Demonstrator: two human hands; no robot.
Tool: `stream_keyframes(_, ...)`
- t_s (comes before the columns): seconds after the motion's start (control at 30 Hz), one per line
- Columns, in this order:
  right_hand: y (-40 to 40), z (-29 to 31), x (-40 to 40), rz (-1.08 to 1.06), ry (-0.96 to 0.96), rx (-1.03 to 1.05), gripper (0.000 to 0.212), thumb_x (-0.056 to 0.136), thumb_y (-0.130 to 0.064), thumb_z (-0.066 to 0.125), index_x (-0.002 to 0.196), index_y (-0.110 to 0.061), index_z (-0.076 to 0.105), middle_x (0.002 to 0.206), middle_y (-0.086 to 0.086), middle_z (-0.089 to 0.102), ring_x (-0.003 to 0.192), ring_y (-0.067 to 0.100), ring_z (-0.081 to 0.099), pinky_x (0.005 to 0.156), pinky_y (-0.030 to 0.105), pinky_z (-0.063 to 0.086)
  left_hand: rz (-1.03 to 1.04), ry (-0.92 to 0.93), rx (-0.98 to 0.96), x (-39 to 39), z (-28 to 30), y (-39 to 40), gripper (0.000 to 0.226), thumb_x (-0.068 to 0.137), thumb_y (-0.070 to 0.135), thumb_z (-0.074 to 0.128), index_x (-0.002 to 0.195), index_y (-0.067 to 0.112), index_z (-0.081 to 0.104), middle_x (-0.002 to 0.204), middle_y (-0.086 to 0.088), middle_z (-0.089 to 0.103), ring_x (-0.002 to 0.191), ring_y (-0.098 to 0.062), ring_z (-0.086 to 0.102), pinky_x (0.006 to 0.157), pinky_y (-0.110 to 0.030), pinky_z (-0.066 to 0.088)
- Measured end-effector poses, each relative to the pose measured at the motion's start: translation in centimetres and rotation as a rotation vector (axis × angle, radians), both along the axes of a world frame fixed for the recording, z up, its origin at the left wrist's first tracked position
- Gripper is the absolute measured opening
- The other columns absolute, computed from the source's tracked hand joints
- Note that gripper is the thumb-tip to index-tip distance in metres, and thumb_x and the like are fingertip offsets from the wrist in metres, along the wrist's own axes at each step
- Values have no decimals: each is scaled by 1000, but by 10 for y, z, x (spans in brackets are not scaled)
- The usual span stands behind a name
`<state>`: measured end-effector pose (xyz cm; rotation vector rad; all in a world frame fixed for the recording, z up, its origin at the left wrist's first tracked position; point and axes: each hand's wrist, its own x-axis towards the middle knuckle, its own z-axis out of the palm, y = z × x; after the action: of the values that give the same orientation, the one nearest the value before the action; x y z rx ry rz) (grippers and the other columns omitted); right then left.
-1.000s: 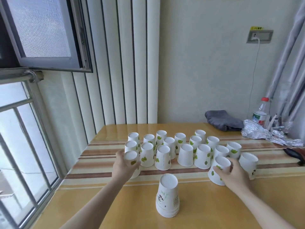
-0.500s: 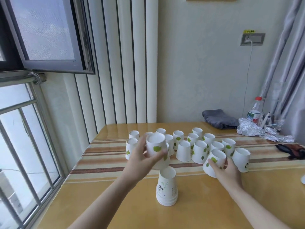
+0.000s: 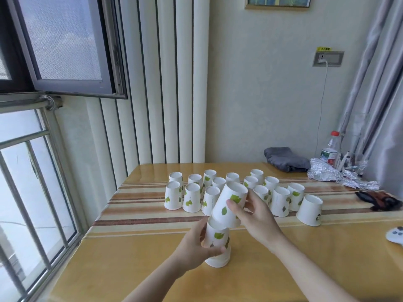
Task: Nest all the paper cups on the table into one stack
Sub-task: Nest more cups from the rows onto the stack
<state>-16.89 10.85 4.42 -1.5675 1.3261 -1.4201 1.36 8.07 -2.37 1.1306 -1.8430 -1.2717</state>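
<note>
Two bare hands work over the nested stack (image 3: pixel 217 247) of upturned paper cups near the front of the yellow desk (image 3: pixel 130 258); the left hand (image 3: pixel 194 247) has its grip wrapped around the stack's side, thumb across the front; the right hand (image 3: pixel 255 212) has its grip clamped on a single leaf-printed cup (image 3: pixel 230 204), held tilted, its open rim touching the top of the stack but not yet seated over it; behind them, a cluster of loose cups (image 3: pixel 235 190) stands upside down on the striped band of the desk, with one more cup (image 3: pixel 309 210) a little apart to the right; at the far right edge lie a grey cloth (image 3: pixel 285 159), crumpled foil (image 3: pixel 340 176) and a plastic bottle (image 3: pixel 330 149).
</note>
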Motion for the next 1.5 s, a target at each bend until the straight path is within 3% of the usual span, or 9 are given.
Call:
stream_keyframes(0.13, -3, -17, 9, 56, 63, 45, 33, 83, -32, 71, 113, -34, 60, 109, -14, 71, 104, 6, 66, 90, 31, 53, -29, -46, 80, 37, -2, -13, 100, 60, 20, 89, 143, 36, 36, 142, 13, 48, 137, -5, 39, 118, -29, 27)
stream_keyframes(0.33, -2, -47, 17, 147, 126, 121, 40, 82, -30, 72, 119, -35, 57, 112, -15, 70, 107, 4, 64, 97, 31, 50, 151, 71, 74, 75, 8, -46, 70, 80, 6, 70, 139, 31, 41, 146, 5, 45, 139, -18, 39, 114, -35, 34)
stream_keyframes(0.53, -10, -46, 4, 183, 88, 189, 46, 76, -56, 65, 117, -38, 57, 118, -17, 65, 113, -5, 57, 96, 24, 46, 510, 3, -70, 61, 21, -93, 64, 87, 19, 69, 143, 20, 37, 144, -5, 38, 110, -15, 47, 75, -22, 45)
stream_keyframes(0.63, -44, -33, -20, -69, 90, 154, 38, 87, -52, 57, 118, -30, 58, 119, -20, 60, 113, -9, 54, 90, 10, 41, 594, -71, -100, 53, 26, -121, 78, 82, 23, 75, 146, 17, 32, 149, -10, 34, 134, -27, 38, 104, -38, 42)
stream_keyframes(0.73, -83, -32, -56, -335, 369, 126, 34, 87, -26, 63, 121, -23, 57, 123, -6, 54, 114, 8, 49, 92, 22, 36, 594, -103, -94, 45, 29, -148, 79, 82, 27, 74, 148, 14, 31, 152, -12, 35, 138, -31, 35, 113, -50, 35)
stream_keyframes(1.0, -132, -32, -104, -495, 785, 332, 56, 83, -44, 59, 135, -28, 44, 137, 4, 48, 125, 32, 41, 97, 39, 39, 583, -70, 18, 30, 19, -178, 69, 86, 20, 71, 145, 15, 34, 134, -15, 54, 102, -25, 51, 80, -36, 44)
stream_keyframes(1.2, -140, -37, -97, -555, 1097, 378, 52, 84, -57, 48, 132, -36, 43, 131, -9, 56, 126, 25, 35, 94, 38, 32, 639, -33, -90, 43, 34, -167, 63, 85, 23, 72, 140, 19, 39, 128, -7, 57, 101, -23, 52, 82, -38, 48)
stream_keyframes(1.4, -121, -31, -85, -633, 1055, 320, 43, 87, -51, 52, 127, -35, 47, 125, -7, 59, 123, 22, 44, 91, 39, 35, 569, 48, -471, 27, 100, -104, 56, 84, 28, 74, 132, 24, 45, 105, 9, 60, 99, -14, 58, 81, -23, 44)
stream_keyframes(1.5, -104, -15, -78, -588, 875, 205, 43, 88, -42, 55, 127, -25, 50, 127, 4, 57, 116, 29, 53, 86, 40, 41, 458, 99, -433, 13, 124, -62, 49, 83, 28, 74, 123, 29, 46, 94, 20, 62, 93, 0, 60, 72, -12, 45)
